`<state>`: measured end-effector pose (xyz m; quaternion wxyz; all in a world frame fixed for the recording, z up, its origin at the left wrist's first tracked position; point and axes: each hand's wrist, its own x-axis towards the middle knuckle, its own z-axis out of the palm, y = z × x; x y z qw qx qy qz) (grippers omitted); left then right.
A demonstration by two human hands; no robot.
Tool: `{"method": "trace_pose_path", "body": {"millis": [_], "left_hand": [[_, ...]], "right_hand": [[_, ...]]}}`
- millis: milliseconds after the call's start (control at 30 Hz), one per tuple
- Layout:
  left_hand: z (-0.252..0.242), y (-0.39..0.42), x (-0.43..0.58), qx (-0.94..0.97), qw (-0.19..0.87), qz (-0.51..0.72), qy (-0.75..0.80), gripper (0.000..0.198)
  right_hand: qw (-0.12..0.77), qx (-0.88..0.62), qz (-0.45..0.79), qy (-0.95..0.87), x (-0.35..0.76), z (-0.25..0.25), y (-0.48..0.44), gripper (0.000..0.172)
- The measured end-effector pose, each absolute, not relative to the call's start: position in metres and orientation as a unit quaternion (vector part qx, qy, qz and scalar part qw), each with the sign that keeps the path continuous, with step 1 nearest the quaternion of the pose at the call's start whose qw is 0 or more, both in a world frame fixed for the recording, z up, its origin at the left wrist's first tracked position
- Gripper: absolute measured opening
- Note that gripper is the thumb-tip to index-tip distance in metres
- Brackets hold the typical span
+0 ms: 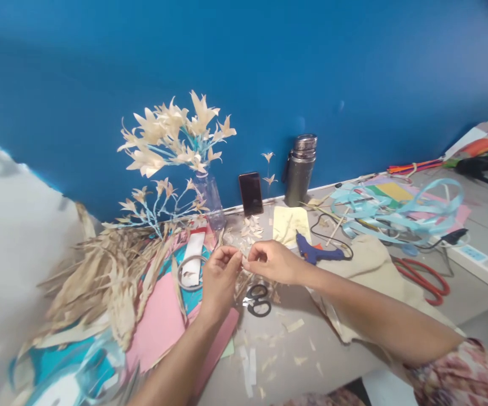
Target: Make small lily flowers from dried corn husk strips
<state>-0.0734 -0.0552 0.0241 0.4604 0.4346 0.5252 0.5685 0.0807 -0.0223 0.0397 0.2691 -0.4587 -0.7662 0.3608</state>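
My left hand (220, 279) and my right hand (273, 260) meet above the table, fingertips pinched together on a small pale piece of dried leaf (242, 261). Just below them lie black-handled scissors (258, 300) and a heap of small pale cut petals (250, 228). A clear bottle (210, 197) behind holds blue stems with cream leaf flowers (176, 135). A blue glue gun (317, 252) rests to the right of my right hand.
Dried husk strips (108, 270) and pink paper (159, 321) lie left. A phone (251, 193) and steel flask (299, 169) stand against the blue wall. Light-blue ribbon (387, 208), red-handled scissors (425, 279), a beige cloth (373, 265) and a power strip (474, 256) are right.
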Motion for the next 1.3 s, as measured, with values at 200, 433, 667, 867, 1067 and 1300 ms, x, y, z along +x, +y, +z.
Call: {"method": "trace_pose_path", "body": {"millis": [200, 433, 667, 867, 1067, 1300], "left_hand": [[0.022, -0.049, -0.07, 0.407, 0.515, 0.531, 0.536, 0.028], [0.033, -0.002, -0.05, 0.447, 0.496, 0.514, 0.538, 0.021], [0.016, 0.1, 0.014, 0.498, 0.464, 0.45, 0.578, 0.013], [-0.004, 0.132, 0.032, 0.556, 0.429, 0.379, 0.603, 0.02], [-0.008, 0.131, 0.032, 0.578, 0.421, 0.372, 0.592, 0.02], [0.017, 0.122, 0.023, 0.518, 0.424, 0.478, 0.568, 0.007]], "right_hand": [[0.258, -0.441, 0.38, -0.771, 0.101, 0.042, -0.025, 0.006], [0.089, -0.574, 0.096, -0.808, 0.208, 0.041, -0.023, 0.019], [0.01, -0.581, 0.068, -0.811, 0.225, 0.007, -0.013, 0.024], [0.103, -0.567, 0.114, -0.809, 0.232, 0.003, -0.015, 0.028], [0.236, -0.53, 0.207, -0.788, 0.265, 0.006, -0.009, 0.033], [0.428, -0.435, 0.518, -0.599, 0.27, 0.01, -0.01, 0.045]]}}
